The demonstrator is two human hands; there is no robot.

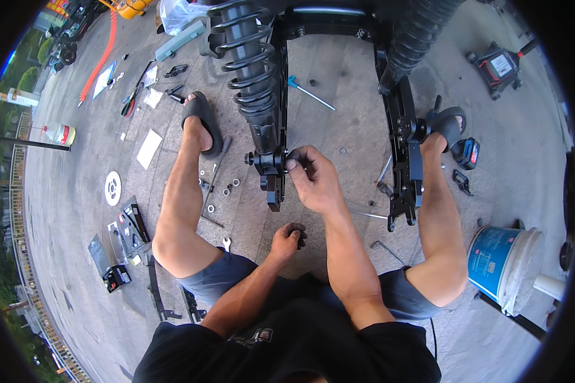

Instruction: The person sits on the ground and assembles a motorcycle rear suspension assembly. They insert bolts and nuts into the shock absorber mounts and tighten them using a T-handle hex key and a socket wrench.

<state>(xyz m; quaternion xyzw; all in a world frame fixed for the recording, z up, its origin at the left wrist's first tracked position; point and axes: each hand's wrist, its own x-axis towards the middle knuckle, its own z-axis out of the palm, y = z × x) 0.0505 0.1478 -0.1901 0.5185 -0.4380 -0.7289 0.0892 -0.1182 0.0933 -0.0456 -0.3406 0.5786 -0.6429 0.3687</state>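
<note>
Two black coil-spring shock absorbers come down onto a black forked swingarm in front of me. My right hand is at the inner side of the left arm, level with the left shock's lower mount. Its thumb and forefinger are pinched together at the end of the mounting bolt; whatever small part sits between them is hidden. Low between my knees, my left hand is curled closed, its fingers darkened. I cannot make out whether anything is in it.
Nuts and washers lie on the paving beside a long bar and a wrench. A blue-handled hex key rests between the swingarm arms. To the right stand a bucket, a battery pack and a floor jack.
</note>
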